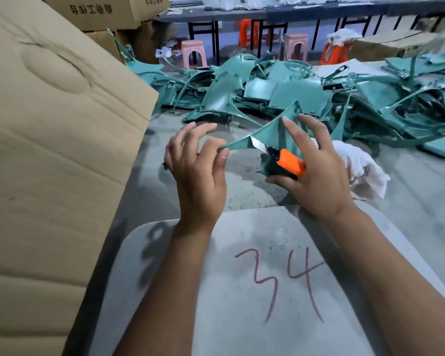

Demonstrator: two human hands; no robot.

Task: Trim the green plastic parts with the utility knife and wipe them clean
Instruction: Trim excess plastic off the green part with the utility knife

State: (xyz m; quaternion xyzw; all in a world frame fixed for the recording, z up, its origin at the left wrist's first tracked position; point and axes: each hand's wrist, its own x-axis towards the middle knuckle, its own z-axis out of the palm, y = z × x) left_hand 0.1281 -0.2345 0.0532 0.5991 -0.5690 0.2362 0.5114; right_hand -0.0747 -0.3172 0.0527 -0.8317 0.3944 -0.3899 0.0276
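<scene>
Head view
Left hand [198, 173]: my fingers [222, 152] pinch the thin pointed tip of the green plastic part [272, 129]; the other fingers are spread loose above it.
Right hand [316, 173]: grasping the utility knife [288, 163], orange body in the palm, index finger stretched up along the part.
Blade [258, 145]: bare steel, laid against the lower edge of the part, just beside my left thumb.
Green plastic part: held in the air between both hands, above the floor, apex pointing up and away.
White rag [357, 170]: crumpled on the floor, just behind my right hand.
Pile of green parts [280, 88]: heaped on the floor beyond my hands, spreading to the right edge of the view.
Open room: a bare strip of grey floor [242, 176] lies under my hands, between the pile and the grey board [242, 278] marked 34 under my forearms.
Cardboard box [49, 150]: large, close on my left; contents cannot be seen.
Stacked cartons [108, 11]: behind it, closed.
Far counter [267, 14]: carries white material, too blurred to tell; stools [193, 52] stand beneath.
</scene>
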